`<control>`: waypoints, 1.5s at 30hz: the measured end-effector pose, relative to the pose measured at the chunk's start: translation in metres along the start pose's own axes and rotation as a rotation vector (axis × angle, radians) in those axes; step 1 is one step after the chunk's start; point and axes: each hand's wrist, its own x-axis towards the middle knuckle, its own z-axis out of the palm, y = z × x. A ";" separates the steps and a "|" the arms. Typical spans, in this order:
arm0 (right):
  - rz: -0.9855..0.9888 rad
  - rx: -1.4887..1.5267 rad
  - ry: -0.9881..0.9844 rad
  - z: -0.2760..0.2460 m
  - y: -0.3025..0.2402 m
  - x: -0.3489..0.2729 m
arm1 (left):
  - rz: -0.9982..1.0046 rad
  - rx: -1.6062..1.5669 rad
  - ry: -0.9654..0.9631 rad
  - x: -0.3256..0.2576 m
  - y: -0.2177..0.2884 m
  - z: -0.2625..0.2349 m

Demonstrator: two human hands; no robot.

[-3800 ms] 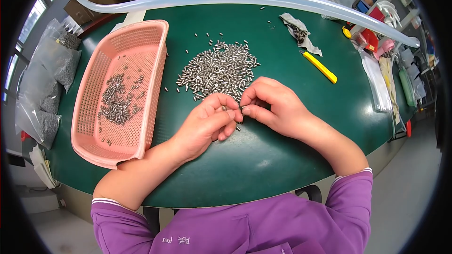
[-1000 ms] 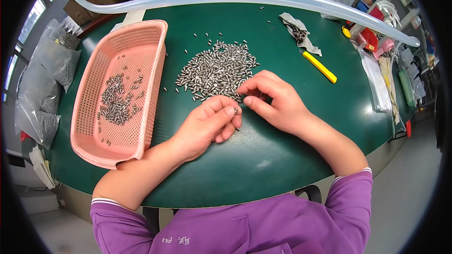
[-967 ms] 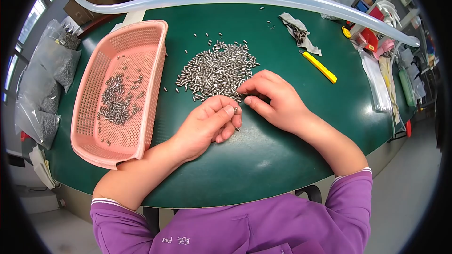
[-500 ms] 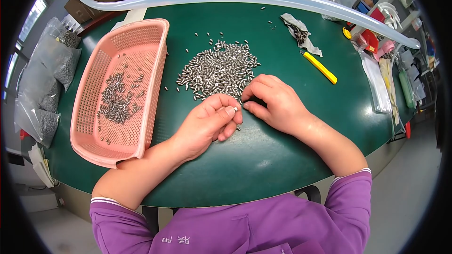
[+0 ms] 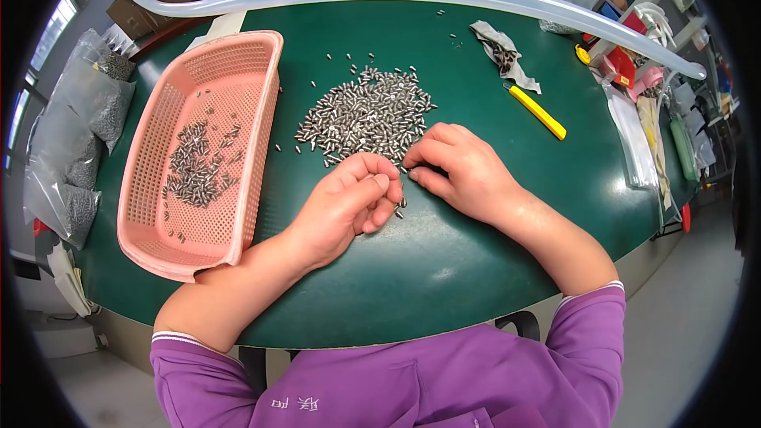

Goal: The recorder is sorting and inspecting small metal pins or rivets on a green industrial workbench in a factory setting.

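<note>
Though grip unclear, hands (image 5: 342, 204) (image 5: 466, 172) beside metal parts (image 5: 366, 115).

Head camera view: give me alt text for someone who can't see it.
A left hand and a right hand are close together at the near edge of a heap of small metal parts on a green table. To the left, a pink basket holds more of them; to the right lies a yellow cutter.
</note>
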 end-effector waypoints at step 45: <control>-0.001 0.019 0.047 0.000 -0.005 0.000 | -0.026 0.066 -0.028 -0.001 0.002 0.004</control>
